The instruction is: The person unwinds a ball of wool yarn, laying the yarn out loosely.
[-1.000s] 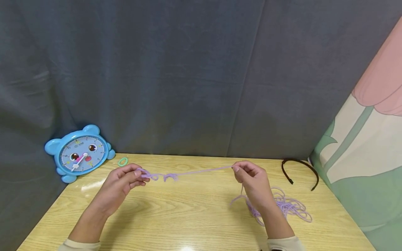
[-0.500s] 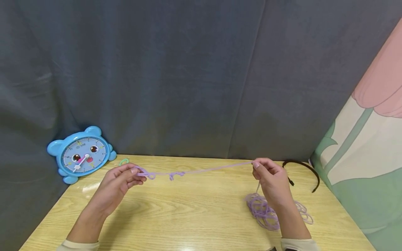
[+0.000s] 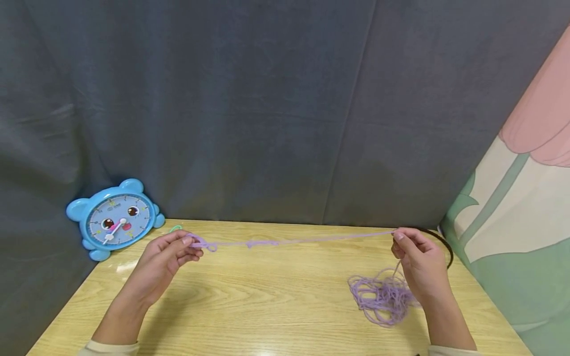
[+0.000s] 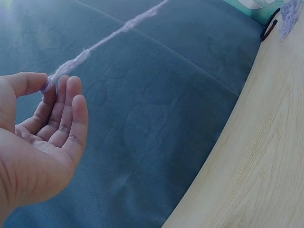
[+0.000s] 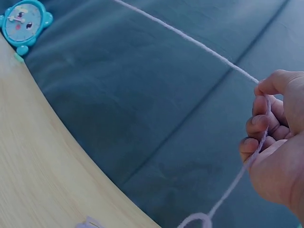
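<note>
Purple yarn stretches almost level above the table between both hands. My left hand pinches its looped end between thumb and forefinger; in the left wrist view the other fingers of the left hand are loosely bent. A knotted, doubled stretch of the yarn lies right of that loop. At the other side my right hand pinches the strand between thumb and forefinger. From there the strand runs down across the palm in the right wrist view. A loose heap of the same yarn lies on the table by the right hand.
A blue bear-shaped clock leans at the table's back left, with a green ring beside it, partly hidden. A black headband lies behind my right hand. A dark curtain hangs behind the wooden table.
My right hand has moved steadily to the right, lengthening the span of yarn. The knotted stretch has shifted right and pulled straighter. The left hand has moved slightly left.
</note>
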`<state>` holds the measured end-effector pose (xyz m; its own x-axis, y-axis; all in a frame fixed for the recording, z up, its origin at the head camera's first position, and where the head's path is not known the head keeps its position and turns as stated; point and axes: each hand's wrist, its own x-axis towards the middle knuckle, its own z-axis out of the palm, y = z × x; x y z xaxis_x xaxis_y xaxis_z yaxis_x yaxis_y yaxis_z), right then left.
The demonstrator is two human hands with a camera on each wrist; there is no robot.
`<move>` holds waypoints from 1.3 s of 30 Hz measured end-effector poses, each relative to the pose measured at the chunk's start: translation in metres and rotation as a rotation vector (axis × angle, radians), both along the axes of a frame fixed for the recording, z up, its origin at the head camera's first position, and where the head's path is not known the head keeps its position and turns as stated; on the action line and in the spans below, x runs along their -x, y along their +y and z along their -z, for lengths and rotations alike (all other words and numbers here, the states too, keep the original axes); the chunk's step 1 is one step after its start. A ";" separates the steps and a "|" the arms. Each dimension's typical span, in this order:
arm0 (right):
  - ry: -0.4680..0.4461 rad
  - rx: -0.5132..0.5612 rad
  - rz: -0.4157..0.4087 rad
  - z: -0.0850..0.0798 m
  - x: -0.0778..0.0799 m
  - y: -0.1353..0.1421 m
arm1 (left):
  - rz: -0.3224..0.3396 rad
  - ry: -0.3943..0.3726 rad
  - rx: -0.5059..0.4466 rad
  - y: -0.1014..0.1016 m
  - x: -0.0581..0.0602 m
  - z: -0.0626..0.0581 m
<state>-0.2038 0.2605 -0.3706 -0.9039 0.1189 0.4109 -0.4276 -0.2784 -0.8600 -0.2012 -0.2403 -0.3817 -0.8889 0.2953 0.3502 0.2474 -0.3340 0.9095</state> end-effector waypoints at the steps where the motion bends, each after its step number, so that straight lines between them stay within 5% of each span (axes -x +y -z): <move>1: 0.016 0.010 -0.006 0.000 0.000 0.003 | -0.001 0.000 -0.003 0.000 0.000 0.000; 11: 0.039 0.122 0.061 0.000 -0.001 0.027 | -0.028 -0.017 0.002 0.000 0.000 -0.002; 25: 0.119 0.281 0.054 -0.004 -0.002 0.054 | -0.035 -0.030 -0.040 -0.003 -0.001 -0.002; 39: 0.054 0.442 0.228 -0.003 -0.008 0.092 | -0.051 -0.029 -0.049 -0.006 -0.001 -0.002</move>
